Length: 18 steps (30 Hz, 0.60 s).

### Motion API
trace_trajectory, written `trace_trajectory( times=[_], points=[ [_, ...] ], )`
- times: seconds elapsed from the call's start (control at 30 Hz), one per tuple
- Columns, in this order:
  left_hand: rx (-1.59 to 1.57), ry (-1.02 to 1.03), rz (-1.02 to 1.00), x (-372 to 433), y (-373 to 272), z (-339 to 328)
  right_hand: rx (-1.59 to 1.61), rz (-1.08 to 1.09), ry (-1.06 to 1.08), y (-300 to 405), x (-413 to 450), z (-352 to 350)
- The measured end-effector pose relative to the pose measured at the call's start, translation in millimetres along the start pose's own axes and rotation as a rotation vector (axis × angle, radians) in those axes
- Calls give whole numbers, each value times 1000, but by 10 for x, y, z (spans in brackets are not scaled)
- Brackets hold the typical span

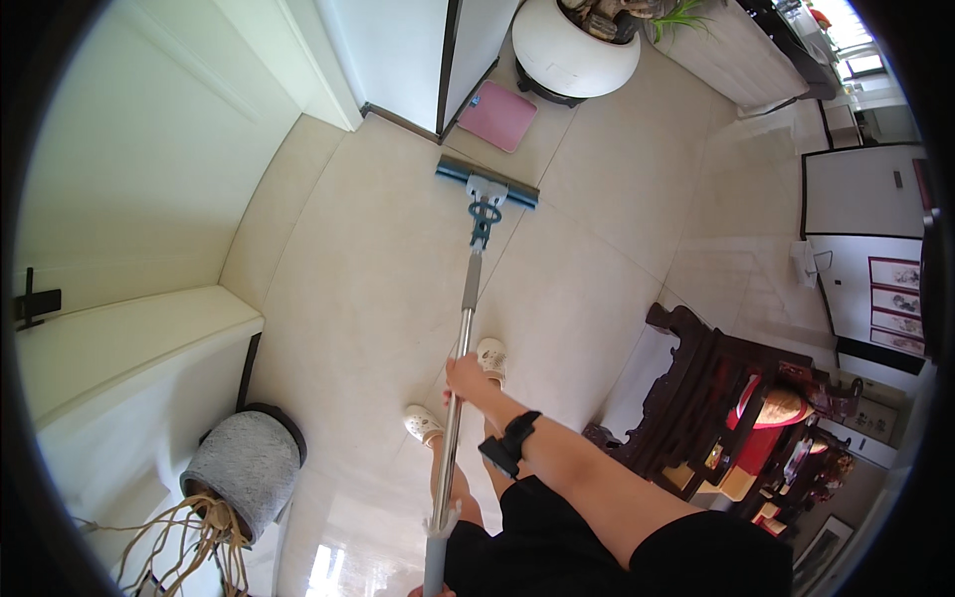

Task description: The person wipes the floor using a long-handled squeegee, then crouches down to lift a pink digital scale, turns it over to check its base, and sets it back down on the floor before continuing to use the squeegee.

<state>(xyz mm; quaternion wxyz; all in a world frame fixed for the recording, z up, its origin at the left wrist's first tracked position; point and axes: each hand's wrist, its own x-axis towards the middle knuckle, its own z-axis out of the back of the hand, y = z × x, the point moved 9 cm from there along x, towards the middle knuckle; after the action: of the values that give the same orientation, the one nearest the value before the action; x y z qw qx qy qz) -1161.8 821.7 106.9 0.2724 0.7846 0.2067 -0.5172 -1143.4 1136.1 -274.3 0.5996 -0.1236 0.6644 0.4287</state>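
Observation:
A sponge mop's steel pole (465, 328) runs from the bottom of the view up to a wide dark-teal mop head (486, 183) with a grey bracket, resting on the tiled floor. My right hand (466, 377), with a black strap device on its wrist, is closed around the pole about midway. At the bottom edge my left hand (433, 592) shows only partly, its fingers around the grey handle (435, 563). A pink bathroom-type scale (498, 116) lies on the floor just beyond the mop head.
A white planter (574, 52) stands beyond the scale, beside a cabinet corner (440, 136). Left are a pale door (149, 186) and a grey textured pot (250, 463) with a bare-stemmed plant. At right stands carved dark wooden furniture (694, 388). My feet wear cream clogs (424, 424).

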Motion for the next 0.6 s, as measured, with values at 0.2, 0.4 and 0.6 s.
trace_trajectory(
  times=[0.2, 0.4, 0.6],
  points=[
    [253, -202, -55, -319, 766, 979, 316, -331, 141, -771, -1264, -1352],
    [433, -342, -135, -427, 1722, 2116, 511, -619, 335, -1471, -2221, -2537],
    [390, -436, -42, -248, 2130, 2556, 585, -517, 302, -1478, -1878, -2331]
  ],
)
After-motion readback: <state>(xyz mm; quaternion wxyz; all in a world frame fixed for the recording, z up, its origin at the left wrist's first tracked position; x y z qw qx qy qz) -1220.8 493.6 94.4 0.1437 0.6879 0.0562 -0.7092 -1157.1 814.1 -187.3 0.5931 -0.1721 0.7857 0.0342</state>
